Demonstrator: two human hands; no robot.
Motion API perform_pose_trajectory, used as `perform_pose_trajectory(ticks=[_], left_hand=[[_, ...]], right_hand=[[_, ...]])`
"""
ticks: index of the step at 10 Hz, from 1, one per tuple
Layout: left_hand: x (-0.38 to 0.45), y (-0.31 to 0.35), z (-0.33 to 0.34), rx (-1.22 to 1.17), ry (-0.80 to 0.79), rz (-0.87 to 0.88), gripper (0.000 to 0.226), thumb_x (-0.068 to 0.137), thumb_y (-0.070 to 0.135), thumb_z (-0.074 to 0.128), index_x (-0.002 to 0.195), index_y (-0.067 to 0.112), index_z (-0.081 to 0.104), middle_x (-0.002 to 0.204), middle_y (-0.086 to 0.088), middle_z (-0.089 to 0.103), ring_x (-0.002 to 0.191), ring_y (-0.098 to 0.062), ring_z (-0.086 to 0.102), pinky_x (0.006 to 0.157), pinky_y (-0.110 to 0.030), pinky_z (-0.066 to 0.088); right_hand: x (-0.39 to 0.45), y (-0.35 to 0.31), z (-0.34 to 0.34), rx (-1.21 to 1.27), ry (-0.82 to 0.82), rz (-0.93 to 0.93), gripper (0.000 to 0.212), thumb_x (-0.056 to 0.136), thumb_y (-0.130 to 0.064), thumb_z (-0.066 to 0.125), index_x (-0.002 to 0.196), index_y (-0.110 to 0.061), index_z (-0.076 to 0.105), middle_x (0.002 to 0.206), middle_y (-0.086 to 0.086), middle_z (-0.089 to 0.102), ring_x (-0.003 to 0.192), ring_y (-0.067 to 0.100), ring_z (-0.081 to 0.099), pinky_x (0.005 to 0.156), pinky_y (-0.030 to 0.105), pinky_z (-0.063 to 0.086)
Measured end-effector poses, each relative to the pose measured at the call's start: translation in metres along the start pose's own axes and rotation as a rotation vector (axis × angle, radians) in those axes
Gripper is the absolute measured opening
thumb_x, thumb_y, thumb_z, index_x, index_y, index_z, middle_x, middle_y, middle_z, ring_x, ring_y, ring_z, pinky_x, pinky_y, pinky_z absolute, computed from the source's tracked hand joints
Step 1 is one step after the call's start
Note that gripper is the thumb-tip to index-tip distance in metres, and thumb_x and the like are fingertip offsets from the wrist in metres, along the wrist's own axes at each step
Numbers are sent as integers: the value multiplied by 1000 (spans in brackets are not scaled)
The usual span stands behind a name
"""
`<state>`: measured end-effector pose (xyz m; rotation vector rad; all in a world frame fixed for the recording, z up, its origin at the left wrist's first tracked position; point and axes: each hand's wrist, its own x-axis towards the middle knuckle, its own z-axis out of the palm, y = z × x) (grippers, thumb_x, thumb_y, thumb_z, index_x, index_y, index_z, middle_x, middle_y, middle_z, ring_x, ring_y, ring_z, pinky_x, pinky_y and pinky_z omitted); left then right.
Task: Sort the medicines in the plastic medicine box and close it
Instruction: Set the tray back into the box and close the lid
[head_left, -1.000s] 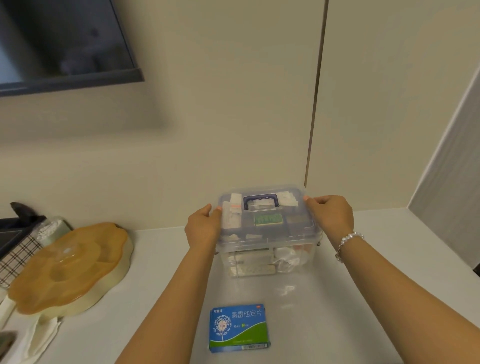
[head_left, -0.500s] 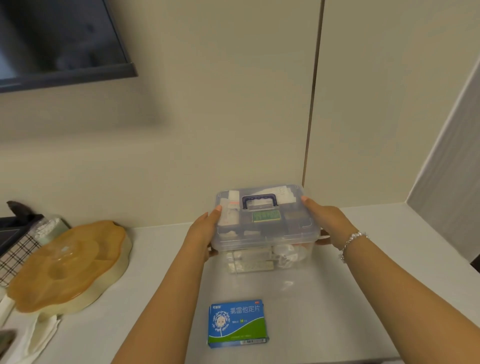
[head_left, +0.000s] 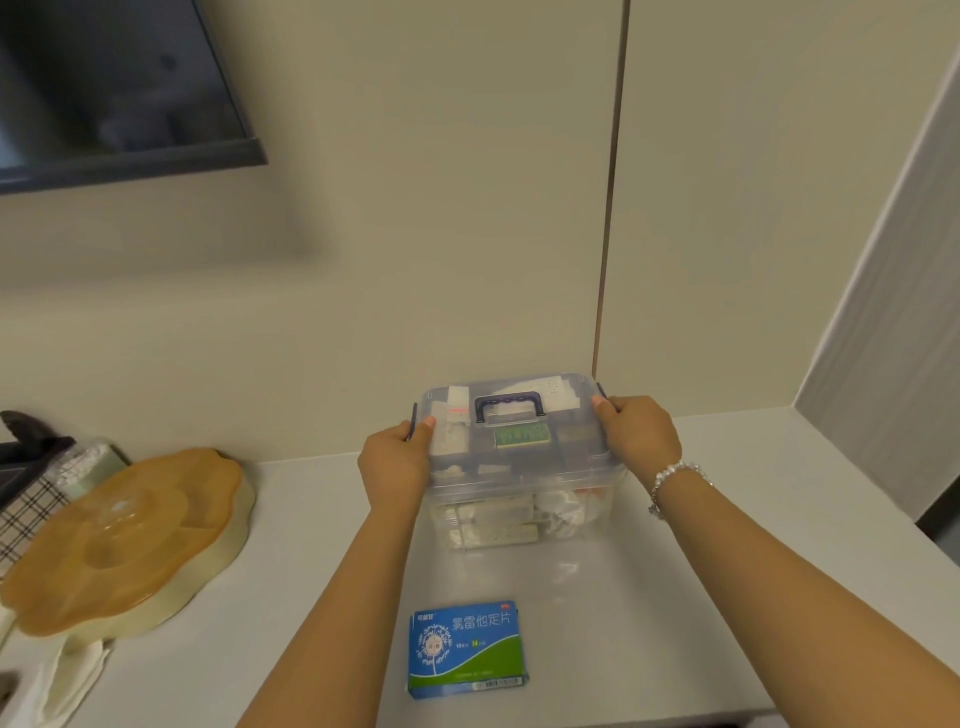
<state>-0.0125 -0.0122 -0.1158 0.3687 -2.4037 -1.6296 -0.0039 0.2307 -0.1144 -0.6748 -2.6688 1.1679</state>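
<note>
Both our bare forearms stretched forward, our left hand (head_left: 396, 470) curled at the left end of the medicine box (head_left: 519, 467), thumb on top, our right hand (head_left: 638, 439) gripping the right end, beaded bracelet (head_left: 670, 480) on our right wrist

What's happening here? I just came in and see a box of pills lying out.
A person grips the clear plastic medicine box at both ends, left hand and right hand at its side latches. Its lid is on. The blue-green medicine carton lies on the counter in front, not yet packed.
</note>
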Motion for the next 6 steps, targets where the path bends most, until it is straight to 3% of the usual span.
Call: perform_pose_trajectory(ticks=[1,2,3,4,5,6], left_hand=[[2,-2,2,29,2,19,41,88,31,57,55,9,46,51,-2,42,53,-19,36,49,-28,26],[3,-3,2,-6,13,-2,37,86,33,59,59,8,55,56,-3,51,56,-21,44,51,-27,30],[4,-3,3,-31,25,-4,36,86,34,60,85,0,70,83,-14,69,77,-31,63,59,-28,43],[1,0,4,-9,25,-30,45,87,37,59,106,-4,66,113,-22,66,103,-37,61,84,-42,51],[-6,10,-1,58,-1,-35,55,90,40,53,130,2,51,137,-16,52,125,-31,50,104,-40,38],[-33,23,-10,52,62,81,59,93,40,45,141,7,35,147,-12,39,135,-27,37,110,-35,28]], right_hand=[[1,-2,1,-73,47,-48,41,94,-37,38,99,-9,68,91,14,68,74,28,54,64,30,42],[2,-2,1,-61,53,-89,40,94,-35,40,105,-8,67,96,17,69,78,31,56,66,29,41],[3,-3,-2,-14,50,-116,40,94,-34,41,117,-10,63,107,16,69,94,34,61,70,27,41],[0,-3,-5,14,8,-126,41,95,-36,40,126,-14,56,118,14,65,103,33,59,73,25,39],[-7,-1,-13,57,-91,-126,47,95,-40,38,134,-16,46,133,10,55,119,29,52,86,26,40],[-34,7,-24,85,-73,-149,57,93,-46,38,141,-15,34,142,9,46,129,26,44,102,33,36]])
